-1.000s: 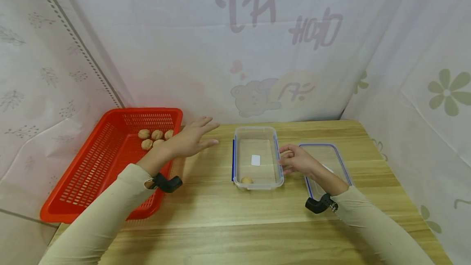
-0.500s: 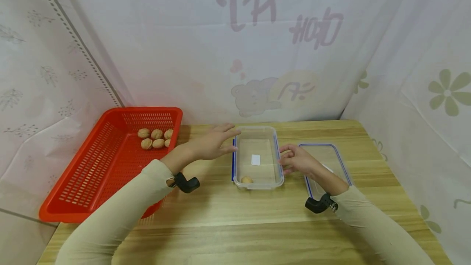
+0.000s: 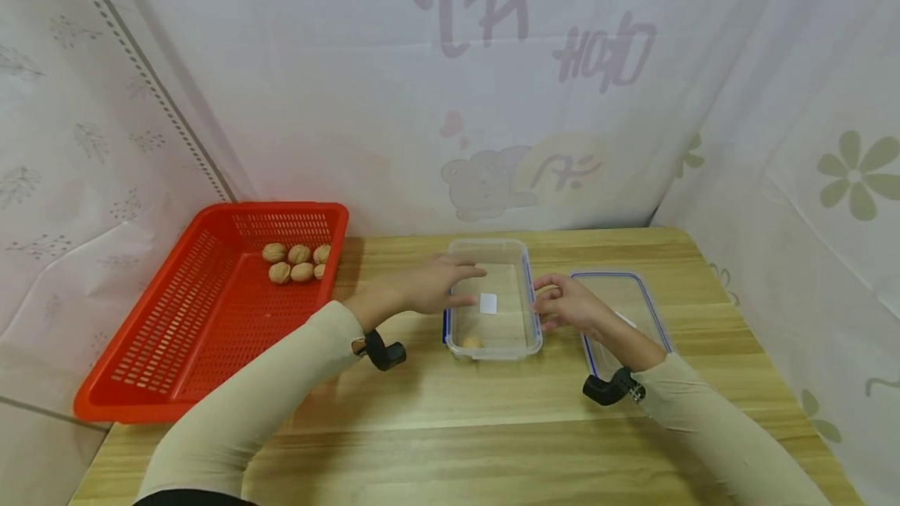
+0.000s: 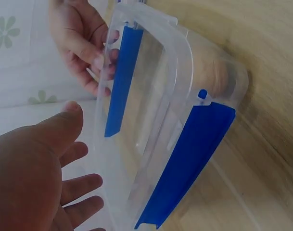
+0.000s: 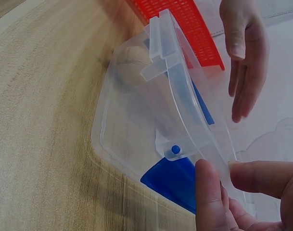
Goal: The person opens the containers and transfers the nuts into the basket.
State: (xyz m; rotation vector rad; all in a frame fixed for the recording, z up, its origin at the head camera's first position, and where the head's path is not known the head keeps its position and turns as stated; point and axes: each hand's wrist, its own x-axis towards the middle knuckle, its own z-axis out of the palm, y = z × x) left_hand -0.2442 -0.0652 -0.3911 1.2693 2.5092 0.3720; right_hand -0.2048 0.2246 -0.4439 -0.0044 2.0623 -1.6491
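Observation:
A clear plastic food container [image 3: 505, 330] with blue side clips stands uncovered on the table. One walnut [image 3: 470, 342] lies in its near left corner; through the wall, the right wrist view shows the same walnut [image 5: 133, 65]. Over the container's left rim hovers my left hand [image 3: 439, 286], fingers spread and nothing in them. My right hand [image 3: 568, 304] pinches the right rim between thumb and fingers, and the thumb and a fingertip [image 5: 209, 185] show on either side of the wall in the right wrist view.
To the left, a red plastic basket [image 3: 218, 334] holds several walnuts [image 3: 301, 254] near its far right corner. A clear lid with a blue seal [image 3: 622, 291] lies right of the container, partly under the right forearm. A patterned white curtain [image 3: 394, 139] encloses the wooden table [image 3: 457, 443].
My left hand has moved right, from beside the basket's right edge to over the container's left rim. The right hand keeps its grip on the rim, and the container has stayed put.

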